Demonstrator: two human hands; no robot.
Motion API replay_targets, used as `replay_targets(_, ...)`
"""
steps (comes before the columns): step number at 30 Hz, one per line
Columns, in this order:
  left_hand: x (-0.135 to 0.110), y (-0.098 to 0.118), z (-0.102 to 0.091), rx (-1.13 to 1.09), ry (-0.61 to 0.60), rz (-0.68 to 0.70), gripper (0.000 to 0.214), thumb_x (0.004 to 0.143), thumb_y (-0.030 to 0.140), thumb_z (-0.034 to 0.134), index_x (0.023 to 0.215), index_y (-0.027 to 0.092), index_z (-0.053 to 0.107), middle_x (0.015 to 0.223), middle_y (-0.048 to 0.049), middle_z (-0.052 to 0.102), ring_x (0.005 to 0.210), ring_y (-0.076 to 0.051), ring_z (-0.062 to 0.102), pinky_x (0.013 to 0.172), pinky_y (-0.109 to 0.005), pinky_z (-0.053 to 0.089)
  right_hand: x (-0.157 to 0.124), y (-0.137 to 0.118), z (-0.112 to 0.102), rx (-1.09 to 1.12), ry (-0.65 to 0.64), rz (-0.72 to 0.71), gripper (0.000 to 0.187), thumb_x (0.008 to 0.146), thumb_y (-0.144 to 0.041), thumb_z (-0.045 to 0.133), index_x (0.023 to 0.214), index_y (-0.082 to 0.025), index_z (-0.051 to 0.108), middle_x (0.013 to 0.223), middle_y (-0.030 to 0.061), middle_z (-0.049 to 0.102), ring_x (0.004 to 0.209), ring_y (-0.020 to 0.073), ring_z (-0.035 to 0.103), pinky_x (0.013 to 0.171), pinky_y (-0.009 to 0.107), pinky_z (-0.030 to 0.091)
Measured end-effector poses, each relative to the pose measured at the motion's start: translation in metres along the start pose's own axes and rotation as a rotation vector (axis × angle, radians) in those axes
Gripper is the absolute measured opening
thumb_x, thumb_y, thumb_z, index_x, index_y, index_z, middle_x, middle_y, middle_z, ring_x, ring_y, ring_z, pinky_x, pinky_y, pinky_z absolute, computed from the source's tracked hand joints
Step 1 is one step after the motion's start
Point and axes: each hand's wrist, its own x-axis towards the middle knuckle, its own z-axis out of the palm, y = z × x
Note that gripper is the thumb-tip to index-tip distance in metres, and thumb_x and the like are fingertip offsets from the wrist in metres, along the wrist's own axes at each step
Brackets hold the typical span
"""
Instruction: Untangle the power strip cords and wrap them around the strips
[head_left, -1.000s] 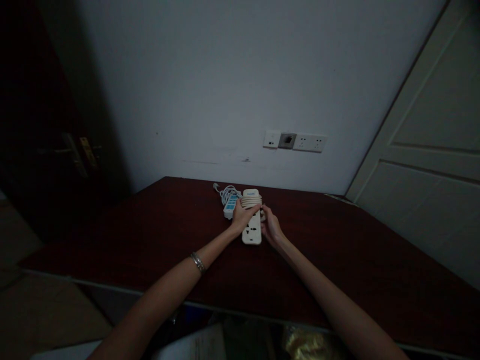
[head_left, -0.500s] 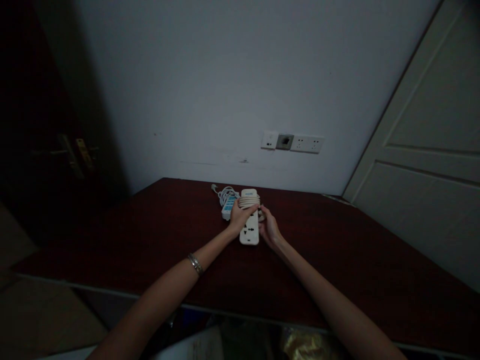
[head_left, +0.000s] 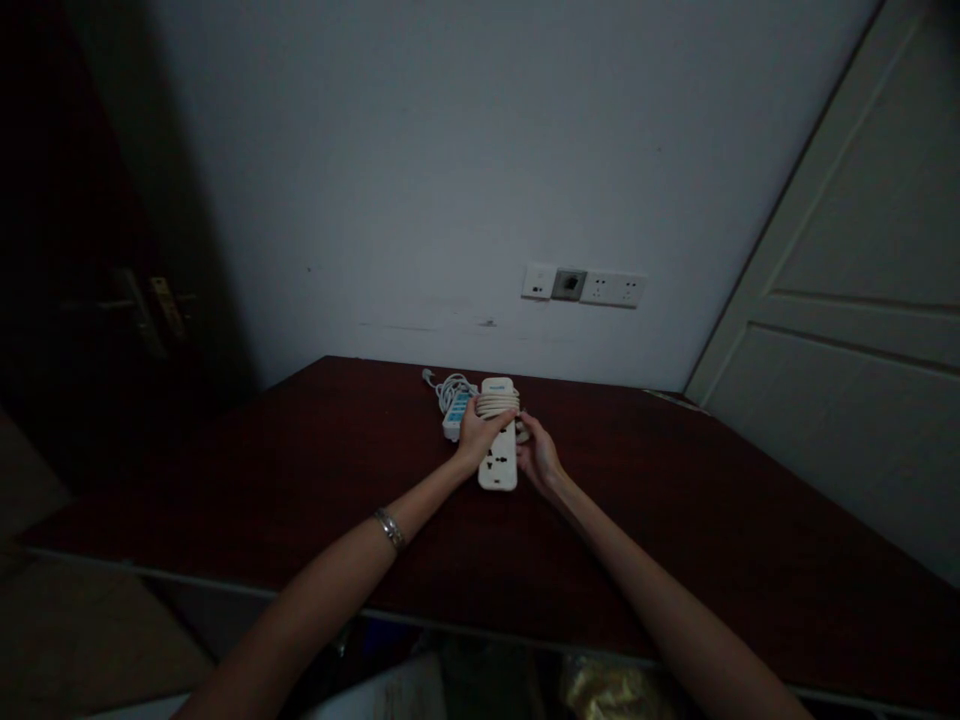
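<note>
A white power strip (head_left: 499,468) lies on the dark red table (head_left: 675,520), its cord wound in coils (head_left: 498,402) around its far half. My left hand (head_left: 480,436) is closed over the strip's left side, thumb stretched across the coils. At the strip's right edge, my right hand (head_left: 538,455) pinches something by the cord that I cannot make out. A second white and blue power strip (head_left: 456,412) with a loose white cable lies just left of it.
A row of wall sockets (head_left: 583,287) is set in the white wall above the table. A white door (head_left: 862,330) stands at the right, a dark door with a handle (head_left: 154,305) at the left. Papers and a bag lie below the table's near edge.
Both hands and the strip stay in nearly the same place. My right hand's fingers have shifted slightly at the cord.
</note>
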Motion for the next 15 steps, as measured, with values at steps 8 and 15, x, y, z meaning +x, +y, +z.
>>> replay_targets(8,0.012,0.002,-0.011,-0.031,0.195,-0.177,0.052,0.061,0.043,0.071,0.099,0.013,0.053,0.076,-0.0052,0.064,0.054,-0.011,0.058,0.051,-0.022,0.046,-0.004,0.009,0.014,-0.049,-0.053,-0.109,0.019,0.064,-0.032,0.062,0.075,-0.017,0.060,0.071,0.0018,0.066,0.073,0.0178,0.062,0.059,0.025,0.048)
replay_targets(15,0.006,0.022,-0.006,-0.137,0.048,-0.152,0.050,0.062,0.041,0.070,0.100,0.016,0.051,0.072,-0.0027,0.064,0.051,-0.012,0.059,0.050,-0.023,0.046,-0.004,0.001,0.013,-0.063,-0.048,-0.119,0.026,0.068,-0.040,0.060,0.080,-0.017,0.059,0.071,0.0028,0.065,0.071,0.0180,0.062,0.057,0.026,0.049)
